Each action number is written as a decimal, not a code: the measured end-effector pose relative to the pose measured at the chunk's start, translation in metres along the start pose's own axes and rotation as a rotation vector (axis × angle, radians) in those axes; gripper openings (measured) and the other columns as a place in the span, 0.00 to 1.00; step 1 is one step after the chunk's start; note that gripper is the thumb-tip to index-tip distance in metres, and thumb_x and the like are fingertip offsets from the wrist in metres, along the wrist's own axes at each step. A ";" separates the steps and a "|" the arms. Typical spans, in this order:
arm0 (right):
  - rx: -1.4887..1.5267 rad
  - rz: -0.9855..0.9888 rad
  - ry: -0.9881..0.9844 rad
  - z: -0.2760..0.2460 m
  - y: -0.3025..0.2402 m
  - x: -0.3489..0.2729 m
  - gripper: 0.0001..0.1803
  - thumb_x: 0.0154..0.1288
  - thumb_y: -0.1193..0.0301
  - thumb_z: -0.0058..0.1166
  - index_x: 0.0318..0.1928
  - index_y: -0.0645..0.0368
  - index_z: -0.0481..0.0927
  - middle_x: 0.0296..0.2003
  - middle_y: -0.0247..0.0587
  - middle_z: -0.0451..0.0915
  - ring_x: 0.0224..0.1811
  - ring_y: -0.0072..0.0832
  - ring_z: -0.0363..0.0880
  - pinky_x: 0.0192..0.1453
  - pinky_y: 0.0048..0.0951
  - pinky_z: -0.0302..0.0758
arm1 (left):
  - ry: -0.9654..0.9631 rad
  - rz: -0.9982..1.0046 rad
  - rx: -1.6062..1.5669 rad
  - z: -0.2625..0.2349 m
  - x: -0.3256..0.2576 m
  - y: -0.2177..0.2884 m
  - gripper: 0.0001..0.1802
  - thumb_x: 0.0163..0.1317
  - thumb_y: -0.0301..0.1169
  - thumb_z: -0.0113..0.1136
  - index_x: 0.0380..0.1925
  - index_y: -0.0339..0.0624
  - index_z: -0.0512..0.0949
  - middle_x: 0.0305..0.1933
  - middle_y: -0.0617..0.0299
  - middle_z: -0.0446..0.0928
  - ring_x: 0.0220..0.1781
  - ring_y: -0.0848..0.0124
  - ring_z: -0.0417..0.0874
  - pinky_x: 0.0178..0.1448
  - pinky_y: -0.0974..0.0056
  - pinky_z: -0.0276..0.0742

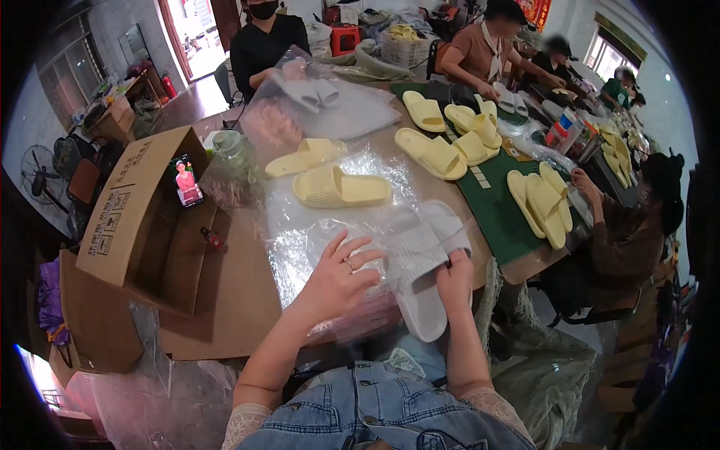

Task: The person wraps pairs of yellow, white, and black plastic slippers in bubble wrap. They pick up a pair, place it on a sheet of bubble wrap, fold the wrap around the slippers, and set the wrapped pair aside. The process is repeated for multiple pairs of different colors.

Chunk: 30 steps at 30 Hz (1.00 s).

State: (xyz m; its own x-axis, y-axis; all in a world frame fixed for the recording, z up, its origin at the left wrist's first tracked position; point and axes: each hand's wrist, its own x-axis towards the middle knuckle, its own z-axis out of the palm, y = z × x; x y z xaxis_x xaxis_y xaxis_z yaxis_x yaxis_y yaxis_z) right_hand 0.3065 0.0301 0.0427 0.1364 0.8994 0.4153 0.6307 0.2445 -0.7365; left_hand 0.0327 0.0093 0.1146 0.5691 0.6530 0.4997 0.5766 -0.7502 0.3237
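My right hand (455, 281) is closed around the edge of a pair of pale grey slippers (421, 311), its thumb on top. They lie crossed over each other at the table's near edge, one sole toward me. Just left of them my left hand (343, 274) has its fingers spread, a ring on one, over clear plastic bags (289, 251). Whether its fingertips touch the film I cannot tell. Beyond my hands, a yellow slipper (337, 189) rests on the shiny plastic, with another yellow slipper (304, 157) behind it.
At left an open cardboard box (112, 217) holds a lit phone (186, 180) and a small red bottle (213, 238). Several yellow slippers (540, 202) sit on the green mat (495, 225) at right. Across the table a masked person (266, 45) handles bagged slippers; other people work at right.
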 end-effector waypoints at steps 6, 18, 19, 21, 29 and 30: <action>0.106 0.088 0.213 -0.036 0.050 -0.035 0.15 0.61 0.79 0.53 0.48 0.70 0.81 0.40 0.53 0.82 0.44 0.45 0.81 0.51 0.38 0.74 | -0.149 -0.137 -0.275 0.056 -0.011 -0.058 0.04 0.61 0.33 0.66 0.33 0.48 0.85 0.59 0.67 0.81 0.73 0.57 0.69 0.79 0.39 0.53; 0.086 -0.173 0.039 -0.054 -0.006 -0.045 0.18 0.58 0.74 0.59 0.50 0.68 0.83 0.48 0.57 0.84 0.52 0.54 0.83 0.57 0.41 0.77 | -0.334 -0.365 -0.484 0.068 -0.002 -0.061 0.10 0.64 0.35 0.61 0.44 0.45 0.82 0.52 0.58 0.81 0.64 0.55 0.76 0.74 0.44 0.63; 0.098 -0.176 0.005 -0.048 -0.013 -0.042 0.18 0.57 0.75 0.59 0.49 0.65 0.83 0.47 0.57 0.83 0.51 0.56 0.81 0.55 0.43 0.77 | -0.279 -0.481 -0.536 0.066 -0.003 -0.057 0.13 0.65 0.34 0.61 0.47 0.44 0.80 0.53 0.57 0.80 0.63 0.55 0.77 0.72 0.46 0.66; 0.027 -0.202 -0.022 -0.035 -0.016 -0.037 0.17 0.55 0.76 0.58 0.48 0.64 0.84 0.45 0.55 0.83 0.48 0.56 0.80 0.51 0.45 0.77 | -0.231 -0.663 -0.567 0.062 -0.003 -0.054 0.25 0.62 0.36 0.65 0.59 0.46 0.74 0.64 0.51 0.73 0.62 0.50 0.76 0.66 0.55 0.74; -0.005 -0.073 -0.064 -0.022 -0.019 -0.035 0.16 0.56 0.80 0.55 0.47 0.66 0.82 0.42 0.55 0.82 0.45 0.54 0.80 0.48 0.43 0.76 | -0.308 -0.402 0.074 0.091 -0.030 -0.067 0.54 0.40 0.66 0.74 0.71 0.65 0.70 0.80 0.45 0.53 0.81 0.37 0.45 0.77 0.29 0.45; 0.015 -0.056 -0.070 -0.026 -0.020 -0.035 0.16 0.58 0.80 0.54 0.48 0.66 0.83 0.44 0.56 0.83 0.47 0.53 0.82 0.51 0.40 0.77 | -0.325 -0.387 0.117 0.093 -0.029 -0.066 0.54 0.40 0.66 0.74 0.71 0.66 0.70 0.80 0.45 0.53 0.81 0.37 0.45 0.77 0.29 0.44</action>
State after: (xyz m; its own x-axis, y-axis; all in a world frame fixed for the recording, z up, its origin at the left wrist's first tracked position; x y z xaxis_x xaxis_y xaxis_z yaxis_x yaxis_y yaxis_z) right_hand 0.3090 -0.0159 0.0564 0.0469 0.9071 0.4183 0.6242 0.3004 -0.7213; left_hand 0.0323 0.0500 0.0042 0.4434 0.8927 0.0802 0.8317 -0.4432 0.3344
